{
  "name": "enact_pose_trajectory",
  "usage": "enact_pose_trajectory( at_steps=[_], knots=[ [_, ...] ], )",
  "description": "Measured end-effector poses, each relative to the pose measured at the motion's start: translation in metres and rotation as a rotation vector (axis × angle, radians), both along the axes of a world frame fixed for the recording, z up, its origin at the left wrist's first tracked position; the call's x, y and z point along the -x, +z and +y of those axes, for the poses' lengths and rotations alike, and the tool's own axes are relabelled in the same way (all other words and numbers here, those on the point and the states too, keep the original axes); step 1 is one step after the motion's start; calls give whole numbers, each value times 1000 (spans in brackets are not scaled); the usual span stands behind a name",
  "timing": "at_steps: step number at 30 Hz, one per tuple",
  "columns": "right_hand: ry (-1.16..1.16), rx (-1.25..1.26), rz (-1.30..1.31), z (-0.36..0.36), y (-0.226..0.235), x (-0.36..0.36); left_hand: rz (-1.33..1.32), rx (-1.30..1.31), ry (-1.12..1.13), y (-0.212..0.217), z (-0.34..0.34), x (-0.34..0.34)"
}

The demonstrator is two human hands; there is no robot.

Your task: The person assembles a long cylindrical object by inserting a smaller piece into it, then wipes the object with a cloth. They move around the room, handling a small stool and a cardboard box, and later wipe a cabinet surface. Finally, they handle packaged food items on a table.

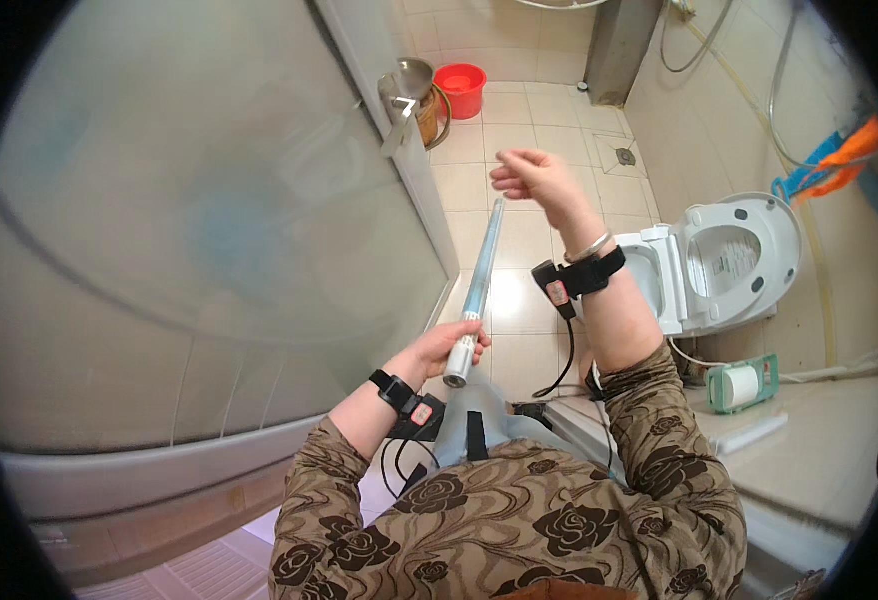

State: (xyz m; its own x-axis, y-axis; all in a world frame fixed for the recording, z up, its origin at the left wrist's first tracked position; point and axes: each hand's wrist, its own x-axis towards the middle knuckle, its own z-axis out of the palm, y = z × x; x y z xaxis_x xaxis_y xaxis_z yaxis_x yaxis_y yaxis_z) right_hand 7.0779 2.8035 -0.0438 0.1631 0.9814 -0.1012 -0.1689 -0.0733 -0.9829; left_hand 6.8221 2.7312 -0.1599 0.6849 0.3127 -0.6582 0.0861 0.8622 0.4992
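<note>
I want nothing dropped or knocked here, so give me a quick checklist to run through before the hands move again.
1. Left hand gripping the metal tube near its lower end: ok.
2. Right hand free of the tube, fingers loose: ok.
3. Tube's far end clear of the glass shower door: cannot tell.
4. Toilet lid up, beside the right forearm: ok.
5. Red bucket far from the tube: ok.

- Frosted shower door (pixel 209 200) walls off the left side.
- Toilet (pixel 729 260) blocks the right.
- Open tiled floor (pixel 529 230) runs between, toward the red bucket (pixel 460 88).
</note>
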Motion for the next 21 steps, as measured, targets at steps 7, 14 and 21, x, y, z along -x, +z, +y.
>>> enact_pose_trajectory(
  at_steps=[7, 14, 21],
  knots=[
    [-128, -16, -226, 90, -33, -103, -420, 412, 104, -1, 166, -54],
    [118, -448, -1034, 184, -112, -95, -563, 455, 121, 20, 283, -148],
    [309, -592, -978, 325, -151, -154, -641, 237, 204, -7, 385, -226]
  ],
)
